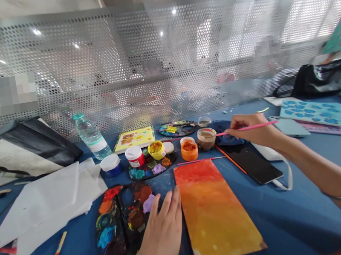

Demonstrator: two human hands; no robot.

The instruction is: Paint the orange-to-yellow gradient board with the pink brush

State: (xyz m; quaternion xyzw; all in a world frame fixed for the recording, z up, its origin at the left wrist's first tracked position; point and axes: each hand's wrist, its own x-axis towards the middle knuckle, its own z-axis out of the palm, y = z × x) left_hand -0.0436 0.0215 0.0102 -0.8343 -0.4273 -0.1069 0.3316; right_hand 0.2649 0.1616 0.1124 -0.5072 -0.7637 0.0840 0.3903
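Observation:
My right hand [248, 127] pinches a pink-handled paintbrush [268, 123], held nearly level. The brush's far end reaches the jar of murky brown water [206, 140]; whether the bristles are in the water is hard to tell. My left hand [165, 231] lies flat with fingers stretched out, its fingertips against the left edge of the painted panel [218, 210]. That panel fades from red at the top through orange to mustard yellow. Beside the left hand is a black paint palette [121, 217] with several colours, partly covered by the hand. An orange paint jar [189, 150] stands open above the panel.
A phone [255, 163] and white cable [289, 173] lie on the right. Red [135, 156], yellow [156, 150] and blue [111, 165] paint jars stand behind the palette, near a water bottle [91, 135]. White paper sheets [49, 198] spread left. A perforated metal screen [160, 60] bounds the table.

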